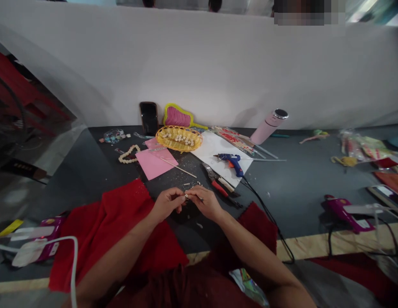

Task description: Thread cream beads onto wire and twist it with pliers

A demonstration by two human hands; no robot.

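Note:
Close together over the dark tabletop, my left hand [170,203] and my right hand [205,202] pinch a tiny whitish piece [186,196] between their fingertips. It is too small to name. Pale crumbs and bits lie just beyond my fingers. A thin wooden stick [179,167] rests past my left hand, partly over a pink paper sheet [156,164]. Red-handled pliers [217,183] lie beyond my right hand, and a blue glue gun [233,162] sits on white paper [203,149] behind them. A yellow basket [160,141] holds several small pale pieces.
A heart-shaped ring of pale beads [130,155], a phone [149,119] and a pink thermos [269,126] stand or lie toward the white partition [192,64]. Red cloth [122,226] covers the front left. The glue gun's black cord [266,207] runs over the right front edge.

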